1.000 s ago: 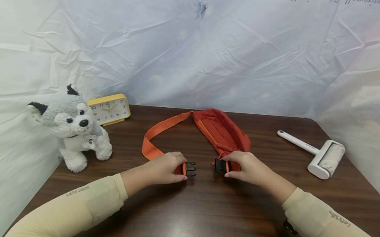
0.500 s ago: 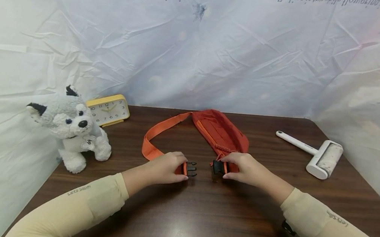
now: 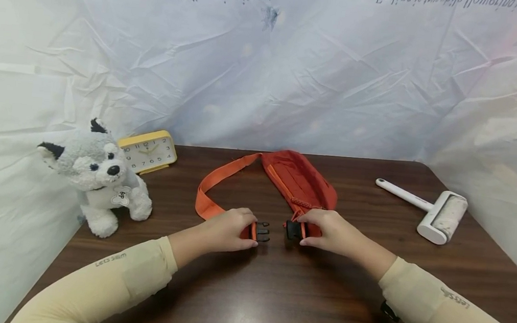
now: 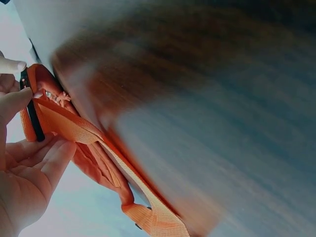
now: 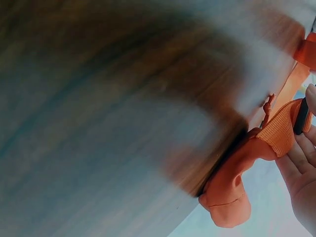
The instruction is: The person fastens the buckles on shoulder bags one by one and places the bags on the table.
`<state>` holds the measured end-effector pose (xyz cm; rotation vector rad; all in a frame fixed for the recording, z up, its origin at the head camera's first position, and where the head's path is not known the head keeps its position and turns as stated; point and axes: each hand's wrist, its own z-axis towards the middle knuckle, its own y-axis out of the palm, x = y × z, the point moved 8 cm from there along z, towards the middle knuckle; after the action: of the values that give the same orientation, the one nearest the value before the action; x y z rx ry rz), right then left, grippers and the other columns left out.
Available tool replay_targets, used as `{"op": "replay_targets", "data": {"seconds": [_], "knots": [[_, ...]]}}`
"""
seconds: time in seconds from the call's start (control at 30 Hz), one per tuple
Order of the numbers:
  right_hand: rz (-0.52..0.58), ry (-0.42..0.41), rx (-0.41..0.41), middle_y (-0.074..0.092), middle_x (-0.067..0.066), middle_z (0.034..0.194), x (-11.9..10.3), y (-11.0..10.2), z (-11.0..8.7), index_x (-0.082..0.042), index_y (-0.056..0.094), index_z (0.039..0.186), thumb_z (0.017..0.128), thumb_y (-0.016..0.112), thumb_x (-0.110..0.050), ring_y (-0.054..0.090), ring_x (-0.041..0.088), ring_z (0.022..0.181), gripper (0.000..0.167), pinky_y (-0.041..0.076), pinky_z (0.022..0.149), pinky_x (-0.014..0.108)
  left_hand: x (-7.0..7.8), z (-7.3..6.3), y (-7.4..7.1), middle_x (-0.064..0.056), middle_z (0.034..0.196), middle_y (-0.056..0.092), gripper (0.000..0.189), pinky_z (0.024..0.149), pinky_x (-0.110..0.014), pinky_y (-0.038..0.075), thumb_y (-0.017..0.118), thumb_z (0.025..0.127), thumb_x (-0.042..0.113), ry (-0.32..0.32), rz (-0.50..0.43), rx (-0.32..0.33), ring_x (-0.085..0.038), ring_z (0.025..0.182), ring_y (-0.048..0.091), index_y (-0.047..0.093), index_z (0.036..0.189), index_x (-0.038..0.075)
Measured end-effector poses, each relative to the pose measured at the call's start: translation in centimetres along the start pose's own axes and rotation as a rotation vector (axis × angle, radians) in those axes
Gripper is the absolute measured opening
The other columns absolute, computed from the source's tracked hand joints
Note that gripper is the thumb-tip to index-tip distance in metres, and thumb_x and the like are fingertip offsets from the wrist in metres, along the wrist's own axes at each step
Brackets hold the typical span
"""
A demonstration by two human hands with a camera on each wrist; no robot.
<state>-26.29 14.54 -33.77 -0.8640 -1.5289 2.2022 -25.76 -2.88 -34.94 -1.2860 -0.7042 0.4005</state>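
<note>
A red-orange waist bag [image 3: 300,178] lies on the dark wooden table [image 3: 247,294], its orange strap [image 3: 220,178] looping out to the left. My left hand [image 3: 229,229] pinches the strap end at the black pronged half of the buckle [image 3: 261,231], whose prongs point right. Thumb and fingers of my right hand [image 3: 333,232] pinch the black socket half of the buckle [image 3: 295,230], beside the bag's near end. A small gap separates the two halves, which face each other. In the left wrist view the strap [image 4: 74,126] runs from the fingers down toward the lower right.
On the left sits a grey and white plush dog [image 3: 100,173], with a yellow alarm clock [image 3: 148,151] just behind it. A white lint roller [image 3: 440,216] lies at the right. Pale printed sheeting [image 3: 265,80] hangs behind the table and along both sides.
My right hand has moved slightly left with the socket half, and my left hand slightly right with the pronged half. The gap between the halves has narrowed.
</note>
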Motion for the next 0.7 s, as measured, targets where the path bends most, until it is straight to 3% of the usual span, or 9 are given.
{"op": "replay_targets", "data": {"seconds": [0.17, 0.7], "knots": [[0.006, -0.008, 0.003, 0.063, 0.006, 0.111, -0.14, 0.01, 0.1, -0.006, 0.064, 0.114, 0.079, 0.077, -0.026, 0.059, 0.02, 0.104, 0.042, 0.049, 0.082, 0.039, 0.16, 0.1, -0.1, -0.01, 0.111, 0.059, 0.047, 0.082, -0.03, 0.049, 0.068, 0.086, 0.034, 0.024, -0.004, 0.017, -0.017, 0.1, 0.058, 0.06, 0.116, -0.002], [0.016, 0.0, -0.009, 0.063, 0.004, 0.111, -0.03, 0.21, 0.42, -0.007, 0.064, 0.115, 0.079, 0.077, -0.027, 0.058, 0.018, 0.104, 0.043, 0.048, 0.084, 0.04, 0.19, 0.6, 0.02, -0.01, 0.113, 0.059, 0.048, 0.084, -0.032, 0.048, 0.068, 0.086, 0.034, 0.008, -0.012, -0.004, -0.019, 0.102, 0.057, 0.06, 0.117, -0.001]]}}
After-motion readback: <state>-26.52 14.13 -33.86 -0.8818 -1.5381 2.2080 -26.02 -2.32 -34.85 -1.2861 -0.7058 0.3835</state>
